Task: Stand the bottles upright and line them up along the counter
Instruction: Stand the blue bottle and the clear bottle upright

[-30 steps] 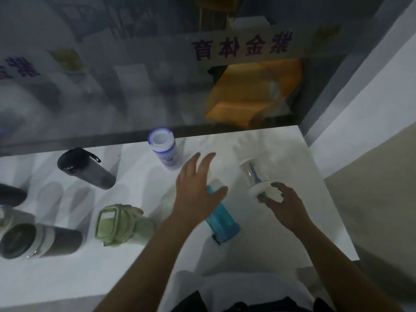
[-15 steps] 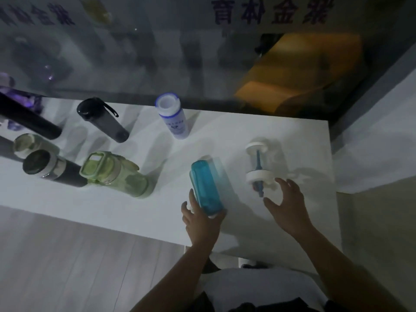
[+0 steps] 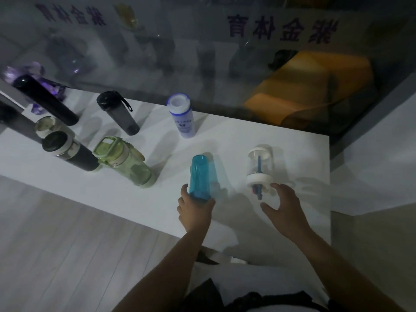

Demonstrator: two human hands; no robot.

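Note:
On the white counter [image 3: 292, 149] my left hand [image 3: 195, 210] grips the base of a blue translucent bottle [image 3: 200, 176], which stands upright. My right hand [image 3: 284, 208] is open, fingers spread, just below and right of a clear bottle with white ends and a blue straw [image 3: 258, 170]; its fingertips are at the bottle's lower white cap. Further back stands a white bottle with a blue rim [image 3: 182, 115]. To the left stand a green bottle [image 3: 123, 161], a grey bottle with a black lid [image 3: 118, 112], and several dark bottles [image 3: 69, 152].
A glass wall with mirrored characters [image 3: 281, 28] runs along the counter's far edge. Behind it lies something orange [image 3: 315, 86]. The counter's right edge [image 3: 329, 176] meets a pale wall. Wood-look floor [image 3: 56, 244] lies to the lower left.
The view shifted left, showing more bottles. My left hand went from resting over the lying blue bottle to holding its base with the bottle upright. My right hand stays by the clear bottle.

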